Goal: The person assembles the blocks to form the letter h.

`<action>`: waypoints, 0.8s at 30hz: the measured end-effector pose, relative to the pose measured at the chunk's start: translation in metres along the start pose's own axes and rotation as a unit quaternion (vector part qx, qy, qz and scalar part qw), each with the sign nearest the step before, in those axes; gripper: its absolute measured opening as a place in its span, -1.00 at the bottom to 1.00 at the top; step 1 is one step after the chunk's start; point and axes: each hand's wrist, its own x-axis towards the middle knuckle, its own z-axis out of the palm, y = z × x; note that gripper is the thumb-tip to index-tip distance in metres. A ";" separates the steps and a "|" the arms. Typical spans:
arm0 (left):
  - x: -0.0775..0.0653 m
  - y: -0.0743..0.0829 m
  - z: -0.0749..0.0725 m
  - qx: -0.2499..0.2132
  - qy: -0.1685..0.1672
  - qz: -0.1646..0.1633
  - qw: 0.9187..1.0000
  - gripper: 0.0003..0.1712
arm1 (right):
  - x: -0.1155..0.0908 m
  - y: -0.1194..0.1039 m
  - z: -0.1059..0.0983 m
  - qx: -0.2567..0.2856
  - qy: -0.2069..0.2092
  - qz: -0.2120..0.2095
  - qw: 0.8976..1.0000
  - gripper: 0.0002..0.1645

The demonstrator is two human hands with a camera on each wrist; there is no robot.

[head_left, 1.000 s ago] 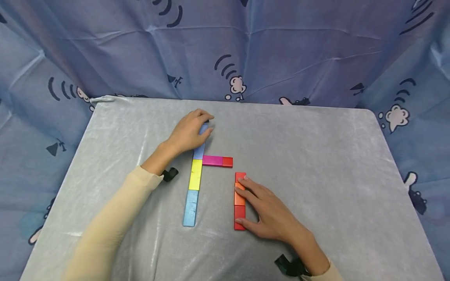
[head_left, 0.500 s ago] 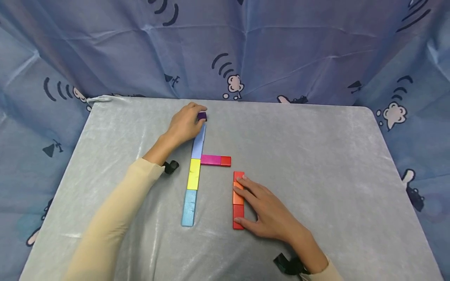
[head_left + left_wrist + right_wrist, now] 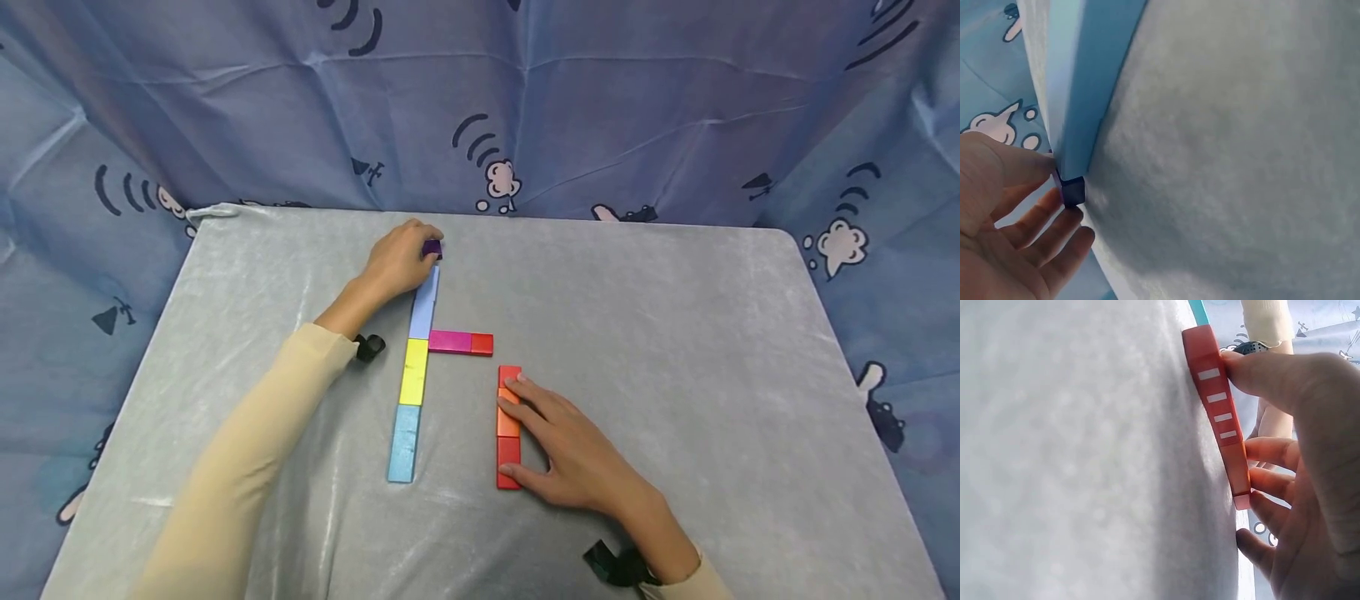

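At the far end of a block column, my left hand (image 3: 397,260) pinches a dark purple block (image 3: 432,249) between thumb and fingers. A periwinkle block (image 3: 423,307), a yellow block (image 3: 414,372) and a light blue block (image 3: 403,446) make up the column towards me. The left wrist view shows the purple block (image 3: 1073,192) at the blue block's end. My right hand (image 3: 577,450) rests its fingertips and thumb, fingers extended, along a short row: a small red block (image 3: 508,374), an orange block (image 3: 507,425) and a red block (image 3: 507,457).
A magenta block (image 3: 451,342) with a small red block (image 3: 482,344) at its end branches right from the column. Grey cloth (image 3: 712,375) covers the table. A blue printed curtain (image 3: 637,108) hangs behind its far edge and along both sides.
My left hand has moved slightly away from me and left, uncovering the purple block and more of the periwinkle one. In the last half second both hands stay nearly still.
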 end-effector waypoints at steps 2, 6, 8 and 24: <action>0.002 0.001 0.000 0.000 -0.009 0.001 1.000 -0.57 | 0.000 0.000 0.000 0.001 0.000 0.001 1.000 0.01; 0.005 0.003 -0.001 0.004 -0.027 0.005 1.000 -0.55 | 0.000 0.001 0.000 0.003 0.001 0.001 1.000 0.01; 0.006 0.004 -0.002 0.008 -0.037 0.005 0.999 -0.54 | 0.000 0.001 0.000 0.004 0.003 0.000 1.000 0.00; 0.009 0.002 -0.018 0.040 -0.082 -0.004 0.996 -0.58 | -0.001 0.002 -0.001 0.010 0.004 0.000 1.000 -0.01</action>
